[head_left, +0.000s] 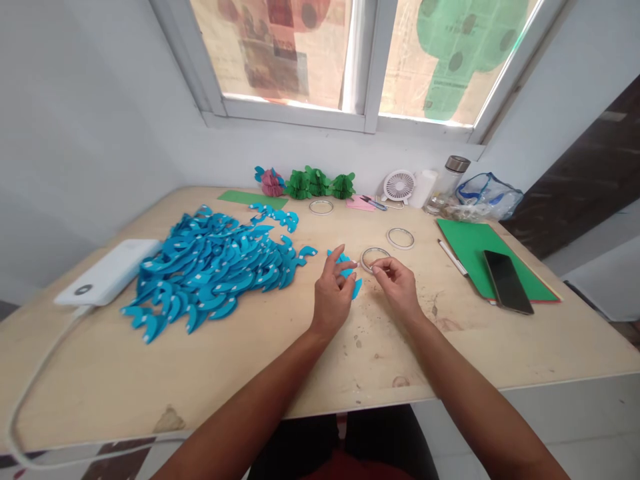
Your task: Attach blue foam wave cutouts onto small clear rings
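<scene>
My left hand (334,293) is closed in a pinch on a blue paper cut-out (345,265) at the middle of the wooden table (280,360). My right hand (397,283) sits just to its right, fingers curled on a thin tape roll (375,256), with a short white strip reaching across to the cut-out. A big heap of the same blue cut-outs (215,267) lies to the left.
Two more tape rolls (400,237) (321,207) lie further back. A green board (480,257) with a black phone (507,281) and a pen (453,257) lies right. A white power bank (110,270) with cable lies left. Paper decorations (310,183), a small fan (399,186) and a bottle (450,180) line the wall.
</scene>
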Tool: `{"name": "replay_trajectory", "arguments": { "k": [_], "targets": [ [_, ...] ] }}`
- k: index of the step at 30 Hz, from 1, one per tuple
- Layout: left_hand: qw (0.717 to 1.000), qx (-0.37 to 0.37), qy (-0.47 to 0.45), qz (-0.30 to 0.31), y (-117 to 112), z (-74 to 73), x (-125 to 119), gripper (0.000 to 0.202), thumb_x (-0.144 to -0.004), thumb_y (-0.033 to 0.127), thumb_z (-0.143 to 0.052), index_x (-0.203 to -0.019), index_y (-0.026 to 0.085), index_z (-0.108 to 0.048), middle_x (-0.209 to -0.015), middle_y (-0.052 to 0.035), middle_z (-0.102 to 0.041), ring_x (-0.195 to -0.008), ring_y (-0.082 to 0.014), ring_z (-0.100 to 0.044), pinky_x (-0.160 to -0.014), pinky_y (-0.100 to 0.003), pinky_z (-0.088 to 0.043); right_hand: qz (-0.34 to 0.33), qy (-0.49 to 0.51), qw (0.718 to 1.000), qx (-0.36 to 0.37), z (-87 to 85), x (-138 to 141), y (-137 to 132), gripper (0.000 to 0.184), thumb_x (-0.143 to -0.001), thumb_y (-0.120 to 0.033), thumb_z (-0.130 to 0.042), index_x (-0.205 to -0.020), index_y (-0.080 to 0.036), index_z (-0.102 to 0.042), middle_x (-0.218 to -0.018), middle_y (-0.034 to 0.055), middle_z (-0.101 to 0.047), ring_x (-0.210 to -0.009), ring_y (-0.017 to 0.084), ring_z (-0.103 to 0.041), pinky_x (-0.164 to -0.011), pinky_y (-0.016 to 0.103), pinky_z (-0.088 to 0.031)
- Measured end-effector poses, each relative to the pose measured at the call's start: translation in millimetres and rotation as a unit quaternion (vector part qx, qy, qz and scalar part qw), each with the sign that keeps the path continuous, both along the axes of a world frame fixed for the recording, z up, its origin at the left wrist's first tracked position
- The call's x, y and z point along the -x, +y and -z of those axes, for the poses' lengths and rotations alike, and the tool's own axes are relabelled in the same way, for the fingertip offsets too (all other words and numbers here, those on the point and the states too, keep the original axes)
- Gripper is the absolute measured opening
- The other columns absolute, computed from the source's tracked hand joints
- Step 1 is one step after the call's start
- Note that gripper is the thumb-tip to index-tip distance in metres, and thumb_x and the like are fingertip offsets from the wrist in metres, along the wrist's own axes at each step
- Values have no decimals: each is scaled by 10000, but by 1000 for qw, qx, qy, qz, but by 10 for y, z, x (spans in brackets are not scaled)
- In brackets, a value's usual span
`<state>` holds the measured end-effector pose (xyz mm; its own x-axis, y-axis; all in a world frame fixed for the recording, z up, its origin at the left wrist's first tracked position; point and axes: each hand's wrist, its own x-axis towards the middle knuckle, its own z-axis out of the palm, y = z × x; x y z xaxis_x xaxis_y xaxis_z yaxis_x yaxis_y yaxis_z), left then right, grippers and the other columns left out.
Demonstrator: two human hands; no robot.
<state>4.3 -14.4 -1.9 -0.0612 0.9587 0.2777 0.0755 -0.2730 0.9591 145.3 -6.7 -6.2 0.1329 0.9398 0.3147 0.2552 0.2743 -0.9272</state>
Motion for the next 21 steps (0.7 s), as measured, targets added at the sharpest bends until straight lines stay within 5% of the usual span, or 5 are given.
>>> {"name": "replay_trajectory", "arguments": {
  "k": [10,21],
  "targets": [
    [999,-19,8,-37,46,3,41,534,-793,151,-535,-1313,205,-423,-982,-69,-663,-681,-100,-611,-592,-206,-491,-157,-7,987,30,-78,74,-85,210,-818,-326,-549,-936,-199,-668,-901,50,-663,-822,169,-599,-730,295,-461],
    [998,39,-55,4,90,-7,34,578,-733,166,-601,-1290,188,-449,-883,-52,-674,-626,-99,-589,-553,-198,-455,-118,-4,993,33,-55,41,-54,209,-802,-348,-577,-817,-187,-709,-828,55,-693,-789,190,-618,-748,317,-468]
  ]
}}
